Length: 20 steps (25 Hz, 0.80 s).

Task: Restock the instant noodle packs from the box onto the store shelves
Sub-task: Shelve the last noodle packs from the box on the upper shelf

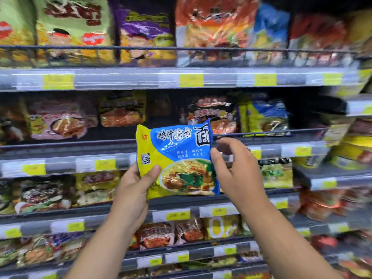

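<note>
1. Blue and yellow plastic wraps the noodle pack (177, 158), which stands upright at the centre of the view. It is held up in front of the shelves (128, 79), not resting on any of them. Its printed face, with a bowl of noodles, is turned toward the camera.
2. From 7 o'clock the left hand (134, 190) reaches up and grips the pack's lower left corner. The thumb curls over the front and the other fingers are hidden behind the wrapper.
3. From 5 o'clock the right hand (235, 174) rises to the pack's 3 o'clock side. Its thumb tip meets the pack's right edge, while the other fingers are spread wide, loosely bent and blurred, closed round nothing.
4. At 1 o'clock from the held pack, similar blue and yellow packs (265, 119) stand on a shelf behind a dark wire rail (302, 131).
5. On the top shelf, a purple pack (145, 31) sits at 12 o'clock, green packs (70, 27) at 11 o'clock and an orange pack (213, 23) at 1 o'clock.
6. Yellow price tags (191, 80) dot the clear strips along every shelf edge.
7. At 6 o'clock, below the hands, red packs (155, 235) fill a lower shelf, blurred.
</note>
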Each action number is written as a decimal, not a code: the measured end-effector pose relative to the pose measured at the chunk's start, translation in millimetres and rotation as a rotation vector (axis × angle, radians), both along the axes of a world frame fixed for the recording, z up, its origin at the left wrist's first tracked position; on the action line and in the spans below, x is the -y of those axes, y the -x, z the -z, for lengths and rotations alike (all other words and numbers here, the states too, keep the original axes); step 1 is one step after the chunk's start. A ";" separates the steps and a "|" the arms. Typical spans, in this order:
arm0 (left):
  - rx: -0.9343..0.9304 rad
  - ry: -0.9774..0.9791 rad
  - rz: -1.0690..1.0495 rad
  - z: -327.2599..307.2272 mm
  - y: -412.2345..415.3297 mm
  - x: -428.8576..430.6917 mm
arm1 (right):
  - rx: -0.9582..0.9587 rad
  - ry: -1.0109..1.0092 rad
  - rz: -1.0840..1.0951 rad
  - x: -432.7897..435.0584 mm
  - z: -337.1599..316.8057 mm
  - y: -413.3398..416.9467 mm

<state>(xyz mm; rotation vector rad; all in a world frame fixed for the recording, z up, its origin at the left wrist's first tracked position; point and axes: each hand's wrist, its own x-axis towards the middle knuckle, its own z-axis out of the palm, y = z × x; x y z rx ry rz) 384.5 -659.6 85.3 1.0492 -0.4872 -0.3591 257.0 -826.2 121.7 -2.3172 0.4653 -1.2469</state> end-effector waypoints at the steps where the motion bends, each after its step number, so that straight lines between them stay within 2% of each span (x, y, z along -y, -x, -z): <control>1: 0.012 0.009 0.012 -2.8 12.0 22.5 | 0.004 -0.043 -0.008 17.4 -1.1 14.3; 10: 0.043 0.030 0.050 -38.9 98.8 202.6 | 0.082 0.002 0.058 168.5 -18.4 97.5; 13: 0.104 0.007 0.010 -54.1 95.6 237.8 | 0.060 0.050 0.077 200.1 -23.1 103.8; 17: 0.237 -0.118 -0.087 -70.5 85.9 271.3 | 0.062 0.031 0.055 221.4 -15.3 108.7; 20: 0.259 -0.181 -0.167 -74.5 81.3 287.0 | 0.079 0.030 0.032 233.1 -9.4 110.4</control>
